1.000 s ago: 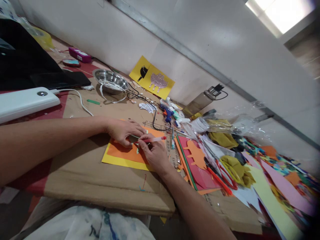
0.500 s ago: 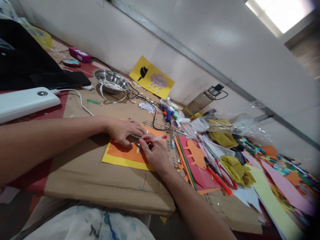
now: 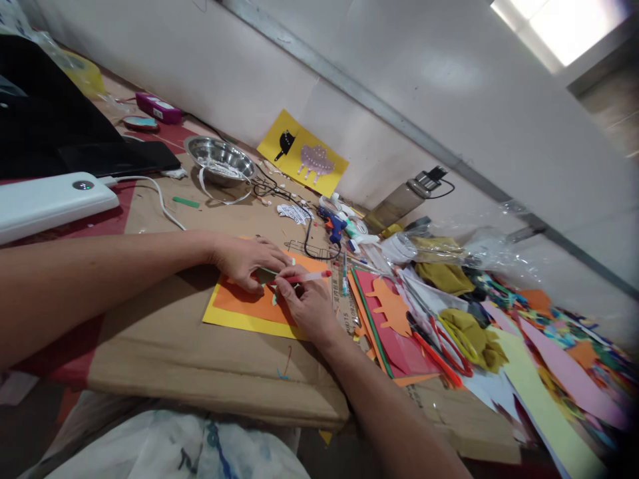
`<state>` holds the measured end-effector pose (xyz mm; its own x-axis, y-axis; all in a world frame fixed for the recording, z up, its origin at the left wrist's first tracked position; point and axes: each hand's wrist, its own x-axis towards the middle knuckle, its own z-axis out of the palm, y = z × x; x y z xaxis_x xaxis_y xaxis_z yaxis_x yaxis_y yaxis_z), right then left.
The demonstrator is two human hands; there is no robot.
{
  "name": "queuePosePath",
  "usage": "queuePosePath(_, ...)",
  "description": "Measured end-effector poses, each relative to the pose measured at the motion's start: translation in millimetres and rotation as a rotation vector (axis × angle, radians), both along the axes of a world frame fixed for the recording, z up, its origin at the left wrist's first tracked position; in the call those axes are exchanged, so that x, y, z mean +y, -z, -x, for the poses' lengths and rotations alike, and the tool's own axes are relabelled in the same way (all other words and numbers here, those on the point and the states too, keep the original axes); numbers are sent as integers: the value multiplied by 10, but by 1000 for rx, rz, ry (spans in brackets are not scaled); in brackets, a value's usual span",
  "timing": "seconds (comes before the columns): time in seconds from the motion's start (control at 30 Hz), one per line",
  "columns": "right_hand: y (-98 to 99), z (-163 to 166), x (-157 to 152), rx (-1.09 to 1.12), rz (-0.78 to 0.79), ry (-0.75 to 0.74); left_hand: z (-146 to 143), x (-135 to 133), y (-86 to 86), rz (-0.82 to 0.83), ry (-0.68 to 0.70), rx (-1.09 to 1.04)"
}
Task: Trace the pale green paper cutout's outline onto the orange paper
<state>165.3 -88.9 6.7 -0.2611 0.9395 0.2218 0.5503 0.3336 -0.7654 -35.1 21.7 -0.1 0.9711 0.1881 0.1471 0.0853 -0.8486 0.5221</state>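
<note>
My left hand presses down on a small green paper piece that lies on an orange sheet. The orange sheet rests on a yellow sheet, on top of brown cardboard. My right hand is closed around a thin pen-like tool with a red end, its tip at the green piece. Both hands meet over the orange sheet.
A steel bowl, a white power bank with its cable and a black device lie to the left. A blue glue gun, a bottle, red scissors, coloured papers and plastic bags crowd the right. A yellow card leans on the wall.
Almost nothing has changed. My right hand with the tool has shifted slightly over the green piece, and my left hand stays where it was.
</note>
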Motion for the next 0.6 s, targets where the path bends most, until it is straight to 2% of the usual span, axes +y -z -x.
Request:
queuePosePath(0.2, 10, -15, -4, -47, -44, 49, -4, 6, 10, 0, 1, -3)
queuePosePath(0.6, 4, -15, -19, -20, -26, 72, -6, -1, -2, 1, 3, -30)
